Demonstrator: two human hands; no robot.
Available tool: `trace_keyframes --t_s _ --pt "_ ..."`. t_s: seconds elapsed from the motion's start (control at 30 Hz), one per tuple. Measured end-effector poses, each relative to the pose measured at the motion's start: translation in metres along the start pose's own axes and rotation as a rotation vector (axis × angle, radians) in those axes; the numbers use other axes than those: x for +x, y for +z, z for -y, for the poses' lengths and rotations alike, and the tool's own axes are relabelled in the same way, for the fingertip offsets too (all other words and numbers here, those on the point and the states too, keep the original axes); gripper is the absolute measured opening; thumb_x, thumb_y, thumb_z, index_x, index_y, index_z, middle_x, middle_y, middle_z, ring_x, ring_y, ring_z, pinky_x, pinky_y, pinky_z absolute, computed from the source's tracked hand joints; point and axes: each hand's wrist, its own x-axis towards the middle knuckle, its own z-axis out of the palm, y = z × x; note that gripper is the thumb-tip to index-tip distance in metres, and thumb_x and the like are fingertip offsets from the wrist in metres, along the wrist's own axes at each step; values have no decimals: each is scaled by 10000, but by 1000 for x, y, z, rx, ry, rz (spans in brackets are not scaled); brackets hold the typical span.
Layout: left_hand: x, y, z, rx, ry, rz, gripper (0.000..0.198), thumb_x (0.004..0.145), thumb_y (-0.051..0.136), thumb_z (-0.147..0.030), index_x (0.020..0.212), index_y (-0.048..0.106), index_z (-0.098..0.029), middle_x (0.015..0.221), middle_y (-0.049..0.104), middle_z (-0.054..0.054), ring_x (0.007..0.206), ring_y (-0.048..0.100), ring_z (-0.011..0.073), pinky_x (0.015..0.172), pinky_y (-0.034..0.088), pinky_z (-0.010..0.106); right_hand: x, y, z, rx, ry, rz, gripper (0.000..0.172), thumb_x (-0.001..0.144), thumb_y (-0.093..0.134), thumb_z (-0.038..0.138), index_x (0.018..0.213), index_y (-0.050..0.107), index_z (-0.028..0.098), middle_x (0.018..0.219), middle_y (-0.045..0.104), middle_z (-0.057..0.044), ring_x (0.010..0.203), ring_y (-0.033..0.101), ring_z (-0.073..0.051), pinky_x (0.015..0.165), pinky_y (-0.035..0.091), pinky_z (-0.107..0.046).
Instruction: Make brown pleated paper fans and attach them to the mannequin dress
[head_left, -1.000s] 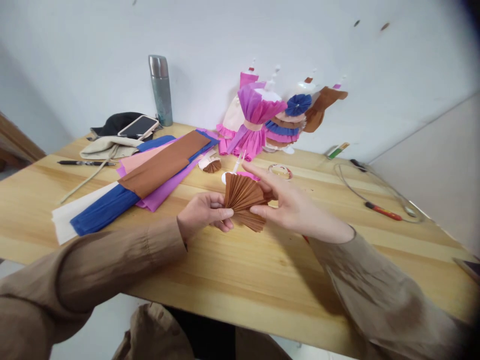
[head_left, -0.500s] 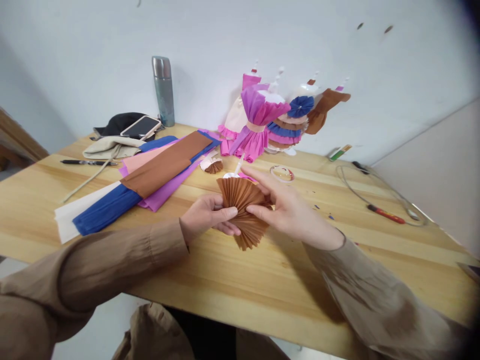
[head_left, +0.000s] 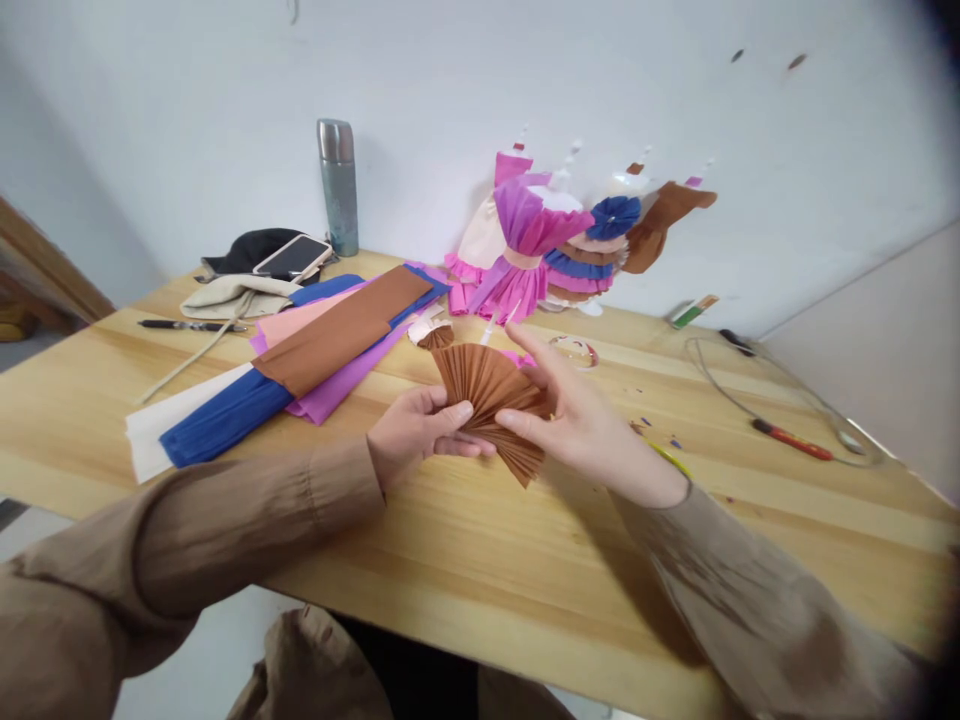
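Observation:
A brown pleated paper fan (head_left: 491, 390) is spread out between my two hands, above the wooden table. My left hand (head_left: 420, 428) pinches its gathered left side, thumb on top and fingers beneath. From the right, my right hand (head_left: 577, 420) grips the pleats, its thumb lying on the folds and its index finger stretched out past the upper edge. Just beyond the fan lie a small white and brown paper rosette (head_left: 433, 333) and a scrap of pink paper partly hidden by my fingers. A thin white stick pokes up behind the fan.
Folded crepe paper (head_left: 337, 340) in brown, blue, purple and white lies at the left. Several paper dresses (head_left: 525, 240) stand against the wall. A flask (head_left: 339, 185), a phone (head_left: 292, 257), a pen (head_left: 191, 326), a tape roll (head_left: 574, 350) and a glue gun (head_left: 791, 438) with its cord are around.
The fan has turned in my hands, its lower part now pointing more to the right and showing less below. The view has shifted slightly, and a yellow object shows behind my right wrist.

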Motion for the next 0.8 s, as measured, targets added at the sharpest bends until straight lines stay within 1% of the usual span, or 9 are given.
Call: trace_keyframes --t_s 0.07,0.17,0.3,0.43,0.5,0.6,0.63,0.7,0.8 --pt "0 0 1 46 9 19 372 681 823 -285 948 668 -78 860 747 103 669 727 157 631 568 208 0 4 -1 26 23 -12 763 842 623 281 1508 252 253 1415 496 -143 1149 604 -282 957 512 -493" --pt "1 -1 2 138 11 31 419 626 853 -296 936 662 -89 801 741 77 632 720 160 595 560 218 -1 7 0 88 51 3 767 826 618 214 1506 264 249 1358 550 -130 1081 642 -266 925 537 -481" --pt "3 -4 1 244 21 15 357 658 827 -279 923 668 -100 756 739 64 614 715 159 573 552 218 0 7 5 84 57 7 759 814 620 185 1496 295 267 1342 565 -118 1048 651 -256 926 536 -477" --pt "3 -5 0 279 6 21 281 662 819 -253 850 688 -89 741 742 71 648 723 163 619 563 223 -1 5 8 58 98 51 752 827 602 199 1504 278 259 1181 660 -107 941 675 -248 885 550 -490" --pt "3 -5 -1 263 -13 24 286 662 820 -254 860 695 -90 779 750 80 668 727 165 629 559 224 -1 5 7 36 69 47 742 829 609 234 1498 289 255 1276 615 -121 1053 646 -274 937 521 -513" --pt "2 -5 -1 213 -32 19 330 667 821 -279 910 701 -91 834 756 100 701 733 174 637 551 227 -1 4 4 10 10 20 739 827 623 289 1489 301 231 1458 459 -139 1225 552 -303 1026 455 -534" --pt "2 -5 0 193 -30 10 341 668 822 -289 917 702 -89 844 757 107 708 734 177 638 550 228 0 4 4 13 15 28 742 832 613 287 1495 286 217 1432 483 -150 1195 574 -296 1011 468 -528" --pt "2 -5 0 151 -19 -9 347 672 821 -298 922 706 -85 862 757 116 714 734 175 635 547 221 0 4 5 35 50 58 744 844 582 257 1507 249 193 1243 619 -150 1026 658 -262 925 527 -496" --pt "3 -6 1 83 -10 -21 301 702 803 -266 924 713 -84 886 758 118 716 734 165 627 546 201 0 5 8 71 83 70 755 843 571 232 1513 225 190 961 696 -88 866 688 -229 839 559 -451"
